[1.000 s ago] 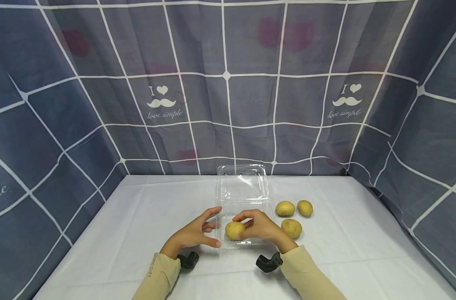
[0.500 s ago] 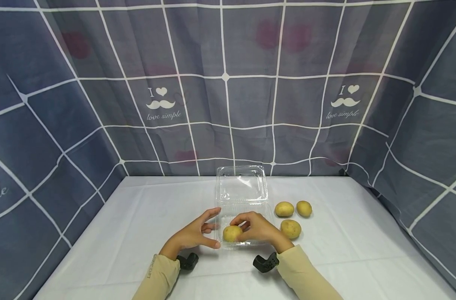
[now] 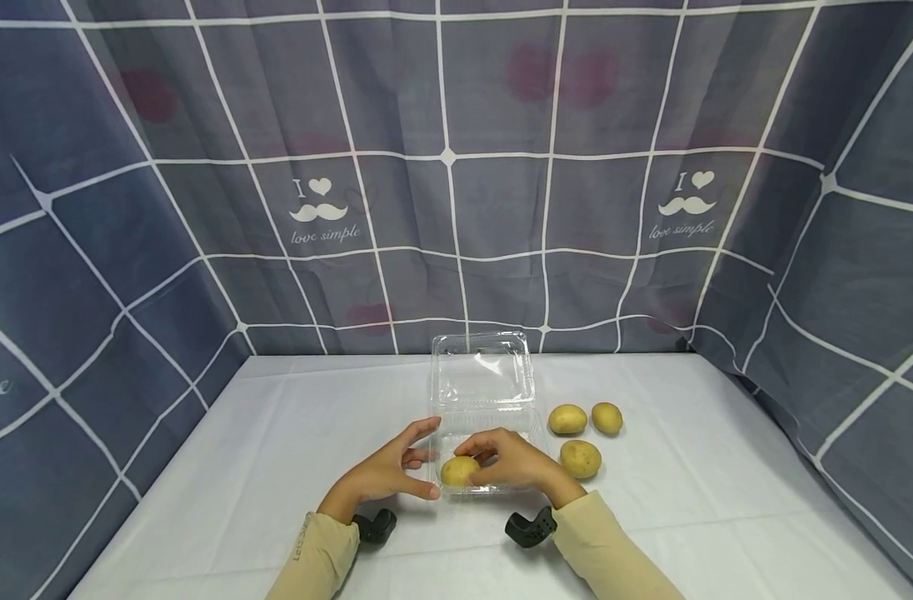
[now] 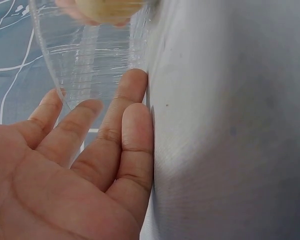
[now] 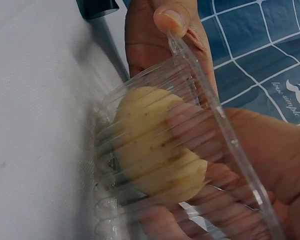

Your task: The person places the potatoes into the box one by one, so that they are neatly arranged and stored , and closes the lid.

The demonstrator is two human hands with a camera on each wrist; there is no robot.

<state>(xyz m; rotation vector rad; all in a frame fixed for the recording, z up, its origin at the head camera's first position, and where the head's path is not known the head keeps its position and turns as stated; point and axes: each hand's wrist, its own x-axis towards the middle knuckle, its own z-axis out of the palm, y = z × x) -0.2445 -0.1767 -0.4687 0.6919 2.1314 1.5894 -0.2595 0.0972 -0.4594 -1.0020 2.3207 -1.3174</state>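
A clear plastic clamshell box point(image 3: 483, 372) stands on the white table with its lid raised at the back. My right hand point(image 3: 518, 461) reaches into the box's base and holds a yellow potato point(image 3: 457, 472) between thumb and fingers, low at the near left corner. Through the ribbed wall in the right wrist view, the potato point(image 5: 152, 142) looks close to the bottom; whether it touches is hard to tell. My left hand point(image 3: 391, 468) is at the box's left side, fingers spread and loosely bent. In the left wrist view, some fingertips point(image 4: 132, 82) lie against the clear wall.
Three more potatoes sit right of the box: one point(image 3: 567, 419) close to its side, one point(image 3: 607, 418) further right and one point(image 3: 580, 459) nearer, beside the right wrist. A dark checked curtain point(image 3: 501, 208) hangs behind the table point(image 3: 306, 392) and at both sides.
My right hand has moved slightly left and lower, taking the potato toward the box's near left corner. My left hand has stayed at the box's side.
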